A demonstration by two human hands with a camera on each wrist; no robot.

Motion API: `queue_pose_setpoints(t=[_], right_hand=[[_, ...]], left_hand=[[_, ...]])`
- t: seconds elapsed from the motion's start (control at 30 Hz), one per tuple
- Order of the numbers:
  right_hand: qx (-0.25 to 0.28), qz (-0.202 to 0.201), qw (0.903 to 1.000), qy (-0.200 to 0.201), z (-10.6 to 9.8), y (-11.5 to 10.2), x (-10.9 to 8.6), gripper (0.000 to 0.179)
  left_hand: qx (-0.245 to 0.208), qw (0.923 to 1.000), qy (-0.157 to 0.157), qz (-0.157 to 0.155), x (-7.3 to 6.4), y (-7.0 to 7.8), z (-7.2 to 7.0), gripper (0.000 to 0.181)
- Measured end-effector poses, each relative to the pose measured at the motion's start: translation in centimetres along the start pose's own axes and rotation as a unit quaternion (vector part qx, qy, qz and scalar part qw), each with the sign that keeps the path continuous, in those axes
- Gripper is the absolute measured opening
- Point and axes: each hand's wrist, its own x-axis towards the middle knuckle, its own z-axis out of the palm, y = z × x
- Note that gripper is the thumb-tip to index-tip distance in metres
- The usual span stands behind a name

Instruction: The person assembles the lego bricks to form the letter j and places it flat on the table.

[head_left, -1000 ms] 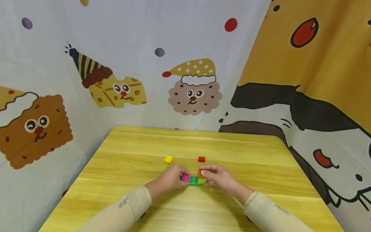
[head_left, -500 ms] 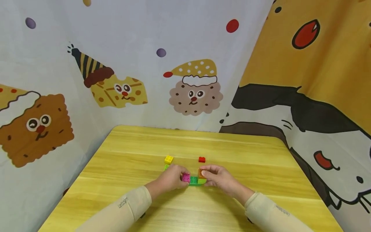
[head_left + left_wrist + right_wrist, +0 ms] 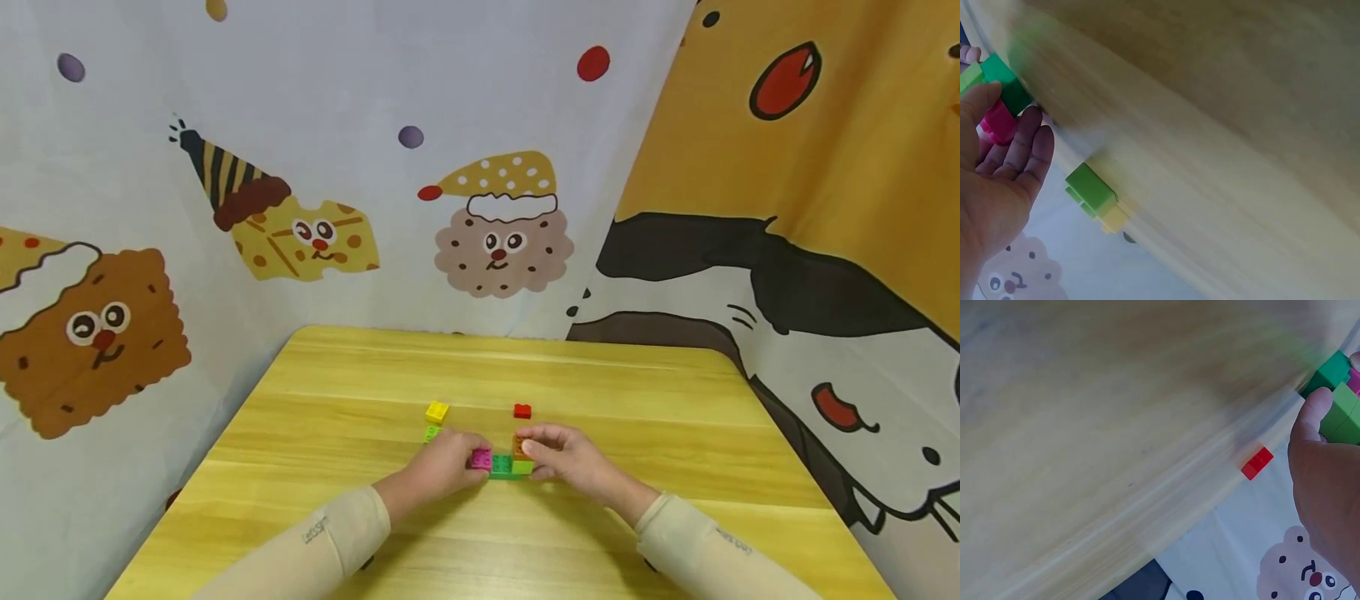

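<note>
Lower centre: left grip (image 3: pixel 445 465) pinches pink brick (image 3: pixel 482 460), right grip (image 3: pixel 576 463) orange brick (image 3: pixel 518 444); apparently assembling; next likely needs even press.

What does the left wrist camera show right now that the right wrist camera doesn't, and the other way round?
Only the left wrist view shows the loose green block, the yellow block next to it, and the palm of the left hand.

Only the right wrist view shows the red block.

Both share the dark green block, pink block and lime block, the table and the cookie print.
</note>
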Motion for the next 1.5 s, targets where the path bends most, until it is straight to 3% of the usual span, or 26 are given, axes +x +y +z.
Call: queue_pose_setpoints(t=[0.5, 0.73, 1.03, 1.2, 1.37, 1.5], right_hand=[[-0.011, 0.005, 0.9999, 0.005, -0.5, 0.1, -0.1, 0.059], [-0.021, 0.010, 0.9996, 0.016, -1.0, 0.1, -0.1, 0.061], [-0.045, 0.028, 0.9984, 0.020, -2.1, -0.1, 0.7, 0.062], [-0.078, 0.021, 0.9967, -0.006, -2.6, -0.3, 1.8, 0.053], [-0.162, -0.008, 0.9856, -0.047, -3.1, -1.6, 4.1, 0.044], [-0.242, -0.029, 0.9669, -0.077, -2.5, -3.5, 6.5, 0.042]], left_hand=[[0.103, 0.9946, 0.005, 0.002, -1.1, 0.7, 0.5, 0.043], [0.097, 0.9952, 0.007, -0.002, -2.1, 0.7, 0.5, 0.059], [0.087, 0.9962, 0.012, -0.001, -3.3, 0.6, 0.5, 0.060], [0.075, 0.9971, 0.012, -0.003, -3.8, 0.4, 0.4, 0.062], [0.079, 0.9968, 0.011, 0.006, -3.9, 0.4, 0.3, 0.061], [0.084, 0.9963, 0.010, 0.013, -3.8, 0.3, 0.3, 0.056]])
